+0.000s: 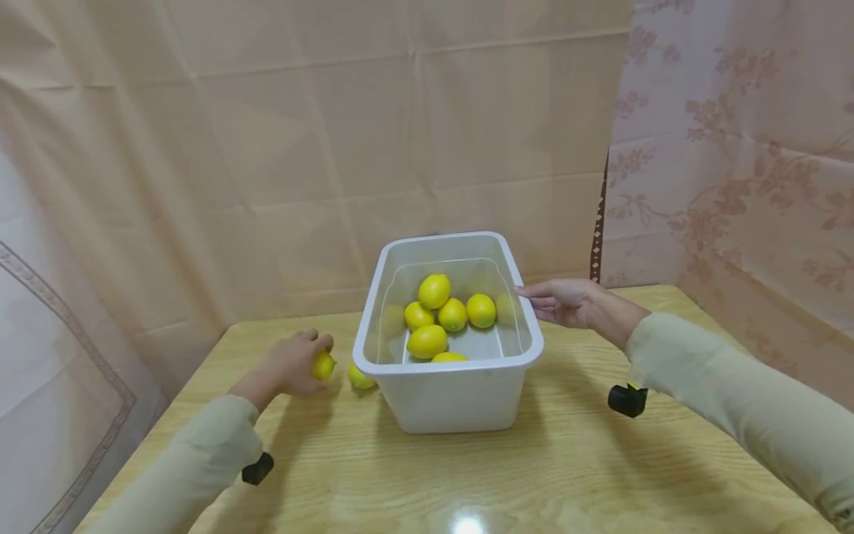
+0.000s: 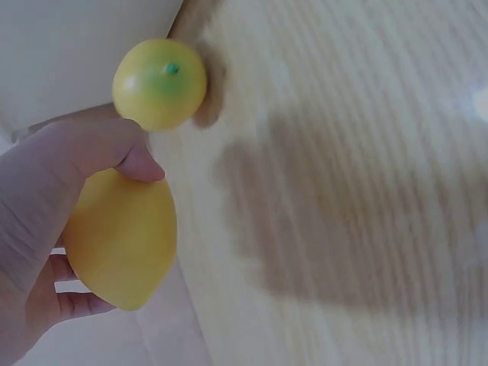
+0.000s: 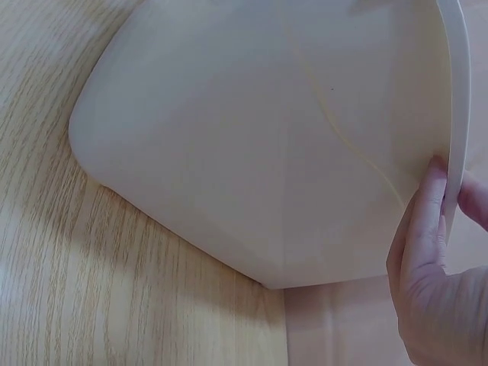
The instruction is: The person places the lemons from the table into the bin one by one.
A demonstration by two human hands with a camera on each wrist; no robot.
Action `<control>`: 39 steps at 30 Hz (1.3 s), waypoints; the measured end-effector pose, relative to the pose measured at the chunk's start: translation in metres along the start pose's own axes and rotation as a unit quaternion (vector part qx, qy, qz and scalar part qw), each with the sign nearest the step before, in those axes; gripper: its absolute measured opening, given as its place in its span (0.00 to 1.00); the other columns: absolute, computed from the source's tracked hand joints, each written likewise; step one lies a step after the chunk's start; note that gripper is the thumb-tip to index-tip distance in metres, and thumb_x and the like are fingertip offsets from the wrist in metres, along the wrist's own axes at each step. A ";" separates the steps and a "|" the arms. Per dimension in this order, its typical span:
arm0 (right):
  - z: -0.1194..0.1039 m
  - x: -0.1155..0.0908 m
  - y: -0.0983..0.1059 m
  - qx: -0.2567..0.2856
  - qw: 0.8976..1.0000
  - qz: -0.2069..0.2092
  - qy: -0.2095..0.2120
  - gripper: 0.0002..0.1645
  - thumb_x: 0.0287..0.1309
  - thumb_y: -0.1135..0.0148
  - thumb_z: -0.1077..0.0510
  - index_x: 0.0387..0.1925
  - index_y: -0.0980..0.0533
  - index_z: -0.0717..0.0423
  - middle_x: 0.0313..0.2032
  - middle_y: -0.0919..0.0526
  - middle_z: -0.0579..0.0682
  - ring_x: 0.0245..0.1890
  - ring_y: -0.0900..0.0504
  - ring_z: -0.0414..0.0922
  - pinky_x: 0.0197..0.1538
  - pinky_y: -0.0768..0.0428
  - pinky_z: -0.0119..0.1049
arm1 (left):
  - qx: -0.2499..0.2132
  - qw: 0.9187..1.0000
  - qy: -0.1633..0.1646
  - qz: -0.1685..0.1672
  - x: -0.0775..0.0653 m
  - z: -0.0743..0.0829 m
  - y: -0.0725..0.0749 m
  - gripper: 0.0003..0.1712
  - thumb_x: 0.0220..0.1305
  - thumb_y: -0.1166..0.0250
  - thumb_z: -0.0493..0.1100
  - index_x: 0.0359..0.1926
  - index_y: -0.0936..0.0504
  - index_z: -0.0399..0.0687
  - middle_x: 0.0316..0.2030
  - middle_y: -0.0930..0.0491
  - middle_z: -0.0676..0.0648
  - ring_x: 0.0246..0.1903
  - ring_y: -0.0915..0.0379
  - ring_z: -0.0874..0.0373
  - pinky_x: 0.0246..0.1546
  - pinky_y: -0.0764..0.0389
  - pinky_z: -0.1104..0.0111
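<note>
My left hand (image 1: 298,363) grips a yellow lemon (image 2: 126,240) left of the white plastic bin (image 1: 460,400). In the left wrist view the thumb lies over the lemon, with fingers curled behind it. Another lemon (image 1: 361,377), greenish around its stem end, rests on the table against the foot of the bin. Inside the bin lie several more lemons (image 1: 427,342), one partly hidden by the near rim. On the bin's right side, my right hand (image 1: 567,301) pinches the rim (image 3: 458,99), fingers against the outer wall and thumb over the edge.
The bin stands on a light wood-grain table (image 1: 427,482). Beige cloth (image 1: 320,148) hangs behind the table, and a flowered curtain (image 1: 754,170) hangs at the right. Black wrist devices show under both sleeves.
</note>
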State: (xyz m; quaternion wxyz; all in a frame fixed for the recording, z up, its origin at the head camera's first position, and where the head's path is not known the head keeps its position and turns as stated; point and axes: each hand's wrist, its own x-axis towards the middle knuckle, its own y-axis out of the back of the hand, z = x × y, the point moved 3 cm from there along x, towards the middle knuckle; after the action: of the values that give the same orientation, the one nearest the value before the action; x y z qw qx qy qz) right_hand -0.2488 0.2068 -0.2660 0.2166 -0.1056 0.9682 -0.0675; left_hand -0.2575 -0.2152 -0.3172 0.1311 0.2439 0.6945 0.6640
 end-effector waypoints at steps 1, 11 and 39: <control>0.000 0.000 0.000 0.001 1.000 -0.001 -0.002 0.11 0.61 0.38 0.59 0.42 0.30 0.55 0.28 0.15 0.44 0.32 0.15 0.36 0.44 0.16 0.25 | 0.000 1.000 0.002 0.000 0.000 -0.001 0.002 0.24 0.40 0.29 0.49 0.39 0.28 0.49 0.32 0.30 0.47 0.29 0.35 0.55 0.23 0.34 0.68; -0.001 -0.002 0.005 -0.011 1.000 0.010 -0.008 0.13 0.60 0.37 0.58 0.43 0.31 0.54 0.27 0.15 0.44 0.31 0.15 0.36 0.43 0.16 0.25 | -0.015 1.000 0.010 -0.007 0.000 -0.006 0.021 0.25 0.39 0.28 0.48 0.40 0.28 0.50 0.33 0.29 0.48 0.28 0.34 0.56 0.23 0.34 0.70; -0.003 0.001 0.005 -0.019 1.000 0.003 -0.016 0.12 0.61 0.38 0.59 0.43 0.31 0.55 0.27 0.14 0.44 0.30 0.15 0.36 0.43 0.16 0.26 | 0.017 0.999 -0.033 -0.001 0.003 0.015 0.065 0.25 0.41 0.29 0.50 0.42 0.25 0.50 0.33 0.28 0.49 0.30 0.33 0.56 0.20 0.35 0.70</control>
State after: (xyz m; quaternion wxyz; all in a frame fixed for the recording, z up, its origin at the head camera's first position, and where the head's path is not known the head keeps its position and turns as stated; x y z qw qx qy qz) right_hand -0.2520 0.2118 -0.2646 0.2302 -0.1083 0.9660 -0.0468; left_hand -0.2420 -0.2008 -0.2539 0.1506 0.2668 0.7015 0.6434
